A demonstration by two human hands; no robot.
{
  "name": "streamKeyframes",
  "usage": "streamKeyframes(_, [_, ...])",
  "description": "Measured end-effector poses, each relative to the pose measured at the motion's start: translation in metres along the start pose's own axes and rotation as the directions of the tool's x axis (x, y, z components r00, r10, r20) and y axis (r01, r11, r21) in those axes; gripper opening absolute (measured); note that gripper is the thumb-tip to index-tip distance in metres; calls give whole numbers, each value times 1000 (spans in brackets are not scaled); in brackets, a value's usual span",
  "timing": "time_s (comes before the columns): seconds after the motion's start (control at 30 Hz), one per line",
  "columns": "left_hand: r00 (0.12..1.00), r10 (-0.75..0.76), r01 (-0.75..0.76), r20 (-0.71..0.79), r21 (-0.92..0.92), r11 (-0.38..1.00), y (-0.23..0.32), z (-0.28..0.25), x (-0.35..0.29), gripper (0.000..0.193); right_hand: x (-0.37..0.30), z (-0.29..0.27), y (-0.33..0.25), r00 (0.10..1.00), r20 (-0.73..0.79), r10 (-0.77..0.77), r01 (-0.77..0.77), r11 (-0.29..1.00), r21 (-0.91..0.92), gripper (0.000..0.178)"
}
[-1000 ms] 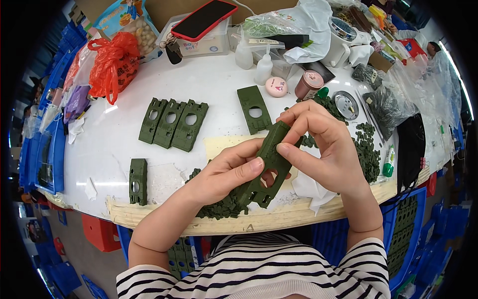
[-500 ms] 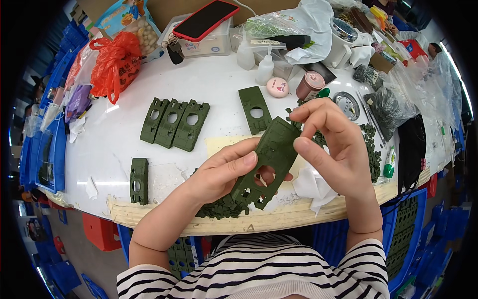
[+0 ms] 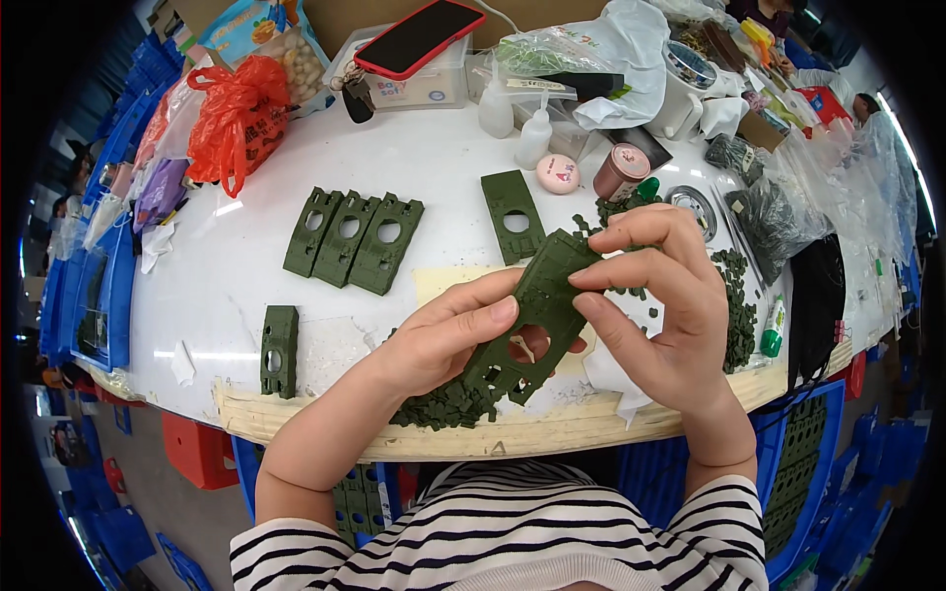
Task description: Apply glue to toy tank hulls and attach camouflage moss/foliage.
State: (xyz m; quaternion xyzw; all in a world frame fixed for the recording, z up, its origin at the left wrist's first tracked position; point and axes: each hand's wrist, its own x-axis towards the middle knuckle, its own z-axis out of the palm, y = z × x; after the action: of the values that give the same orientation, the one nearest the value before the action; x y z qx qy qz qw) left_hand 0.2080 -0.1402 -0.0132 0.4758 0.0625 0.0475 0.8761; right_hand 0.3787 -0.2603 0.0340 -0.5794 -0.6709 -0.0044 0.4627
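Note:
A long dark green plastic toy-vehicle hull plate [image 3: 552, 291], with a large round hole towards its near end, is tilted above the table's front. My left hand [image 3: 443, 340] grips its left edge, thumb on top and fingers beneath. My right hand [image 3: 665, 305] is at its far right edge, forefinger and thumb tips close together against the plate; anything small between them is hidden. Under the plate lies a heap of small green pieces [image 3: 434, 407]. More small green pieces [image 3: 731, 305] are spread beyond and right of my right hand. Another green plate [image 3: 503, 197] lies just behind.
Three similar plates [image 3: 347, 236] lie side by side at left, with a single plate [image 3: 279, 345] nearer. Squeeze bottles [image 3: 533, 138], a pink jar [image 3: 623, 169], a green-capped glue tube [image 3: 775, 327] and a red-cased phone [image 3: 419, 37] surround the work. A wooden strip [image 3: 296, 419] edges the table.
My right forefinger and thumb have shifted left onto the plate's edge and closed towards each other. The left hand keeps its hold on the plate. The whole view has shifted slightly.

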Motion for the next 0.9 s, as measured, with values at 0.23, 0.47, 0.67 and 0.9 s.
streamKeyframes(0.23, [999, 26, -22, -30, 124, 992, -2, 1, -3, 63, -1, 6, -5, 999, -34, -6, 2, 995, -100, 17])
streamKeyframes(0.47, [1000, 24, -22, -13, 152, 988, -2, 3, -3, 62, -1, 9, -5, 999, -37, 14, -17, 996, -91, 17])
streamKeyframes(0.67, [999, 49, -50, 10, 163, 985, -2, 2, -1, 61, -2, 6, -5, 999, -20, 25, -26, 995, -96, 17])
streamKeyframes(0.9, [992, 122, -122, 15, 109, 987, -3, 1, -1, 58, -10, 3, -6, 994, -76, 77, -72, 995, 66, 18])
